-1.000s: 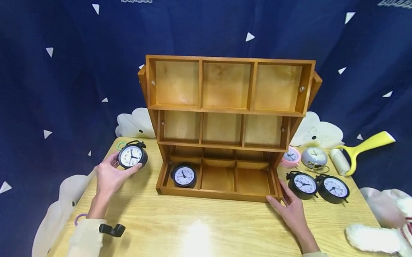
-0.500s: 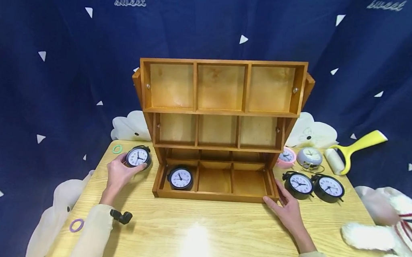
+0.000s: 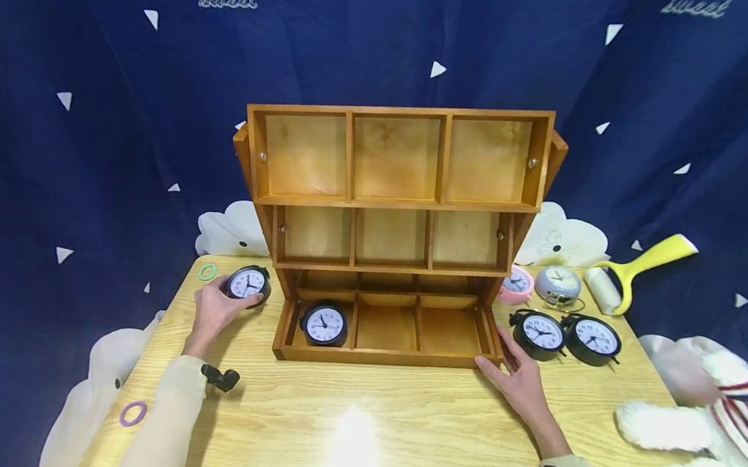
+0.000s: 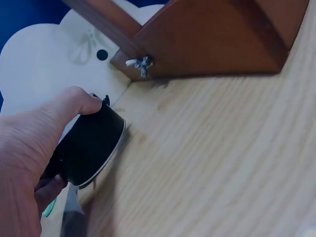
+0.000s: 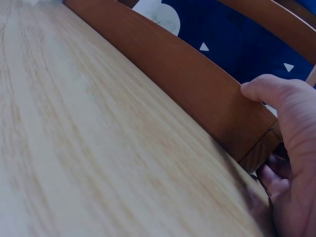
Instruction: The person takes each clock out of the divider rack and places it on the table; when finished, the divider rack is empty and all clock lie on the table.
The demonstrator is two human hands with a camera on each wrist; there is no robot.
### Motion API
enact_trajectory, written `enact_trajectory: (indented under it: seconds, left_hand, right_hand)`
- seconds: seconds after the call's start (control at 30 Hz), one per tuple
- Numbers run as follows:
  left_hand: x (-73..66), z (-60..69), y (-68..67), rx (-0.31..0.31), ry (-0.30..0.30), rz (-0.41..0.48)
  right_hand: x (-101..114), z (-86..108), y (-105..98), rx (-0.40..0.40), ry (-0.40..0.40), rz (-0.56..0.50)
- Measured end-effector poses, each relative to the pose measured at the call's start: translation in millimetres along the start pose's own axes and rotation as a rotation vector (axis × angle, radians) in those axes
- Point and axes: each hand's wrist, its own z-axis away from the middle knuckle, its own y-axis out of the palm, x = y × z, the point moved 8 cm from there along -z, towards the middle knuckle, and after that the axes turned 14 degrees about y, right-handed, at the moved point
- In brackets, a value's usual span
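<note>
On the left of the table my left hand (image 3: 214,312) grips a black alarm clock (image 3: 247,282) with a white dial, thumb on one side and fingers on the other. In the left wrist view the clock's black body (image 4: 94,145) is tilted low above the wood; whether it touches is unclear. My right hand (image 3: 523,381) holds the lower right front corner of a three-tier wooden shelf (image 3: 390,357), its thumb on the front board (image 5: 197,89) and fingers round the side. Another black alarm clock (image 3: 324,325) lies face up in the shelf's bottom left compartment.
Right of the shelf are two black alarm clocks (image 3: 539,334), a pink clock (image 3: 515,285) and a grey clock (image 3: 558,281). A yellow-handled lint roller (image 3: 628,275) and a white plush toy (image 3: 694,435) lie farther right. Green (image 3: 207,272) and purple rings (image 3: 133,413) lie at left.
My left hand has brought the black clock lower and closer to the shelf's left side. The right hand has stayed on the shelf corner. The head view has shifted slightly.
</note>
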Motion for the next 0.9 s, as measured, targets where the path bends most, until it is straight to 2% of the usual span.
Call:
enact_trajectory:
  seconds: [0.17, 0.3, 0.4, 0.57, 0.77, 0.9]
  left_hand:
    - [3.0, -1.8, -1.4, 0.052, 0.002, -0.007]
    - [0.5, -2.0, -1.7, 0.093, 0.045, 0.01]
    - [-0.6, 0.9, -1.8, 0.094, 0.075, 0.011]
    - [-4.3, 9.7, -5.2, 0.029, 0.091, 0.001]
    - [-14.0, 22.8, -10.0, -0.122, 0.057, 0.137]
    - [-30.3, 29.5, -9.8, -0.125, 0.09, 0.179]
  right_hand:
    - [1, 0.6, 1, 0.001, -0.005, 0.01]
    - [1, 1.1, 0, 0.002, -0.005, 0.003]
    - [1, 0.9, 0, 0.003, 0.0, 0.0]
    - [2, 1.2, 1, -0.004, 0.001, 0.012]
    - [2, 1.4, 0, -0.006, 0.007, 0.02]
    - [2, 1.6, 1, 0.004, 0.012, 0.008]
